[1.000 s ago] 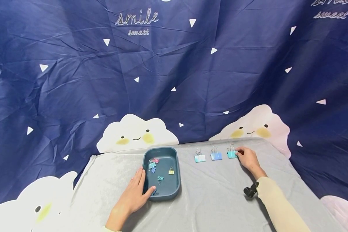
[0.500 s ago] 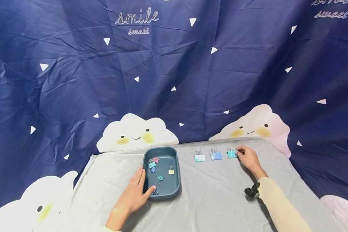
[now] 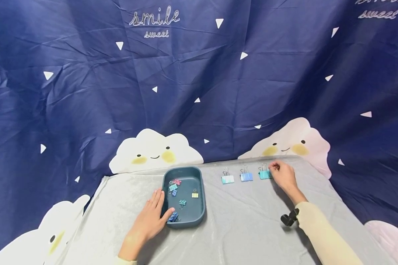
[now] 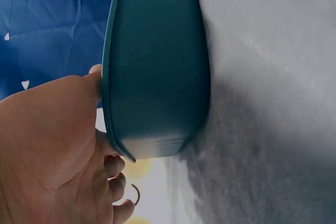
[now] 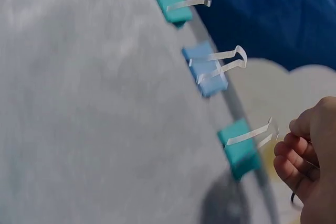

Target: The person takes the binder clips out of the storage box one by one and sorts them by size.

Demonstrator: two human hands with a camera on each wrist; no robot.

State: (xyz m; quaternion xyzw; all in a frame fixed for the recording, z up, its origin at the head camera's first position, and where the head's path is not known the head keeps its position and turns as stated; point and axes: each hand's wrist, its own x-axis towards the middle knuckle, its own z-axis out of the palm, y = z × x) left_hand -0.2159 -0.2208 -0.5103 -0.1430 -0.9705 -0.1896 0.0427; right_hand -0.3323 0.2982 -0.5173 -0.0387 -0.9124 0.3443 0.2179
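My left hand (image 3: 149, 217) rests at the left side of a dark teal box (image 3: 200, 217), fingers straight along its rim and thumb over the front left corner. In the left wrist view, its palm lies against the rim of the box wall (image 4: 157, 66). My right hand (image 3: 283, 176) is just right of a large teal binder clip (image 3: 265, 174), fingers loosely curled. The right wrist view shows a gap between its fingertips and that clip's wire handles. A blue binder clip (image 3: 246, 177) and a pale white-teal one (image 3: 227, 179) stand in line to the left, handles up.
Inside the box lie several small binder clips: a pink one (image 3: 177, 182), a light teal one (image 3: 173, 187), a yellow one (image 3: 195, 195), a green one (image 3: 182, 202) and dark blue ones (image 3: 173, 217) near the thumb. A navy cloud-print curtain (image 3: 185, 73) hangs behind the grey cloth (image 3: 238, 228).
My right fingers have come off the large teal clip and lifted slightly up. My left thumb has shifted a little left, showing more of the dark blue clips. The view has tilted slightly.
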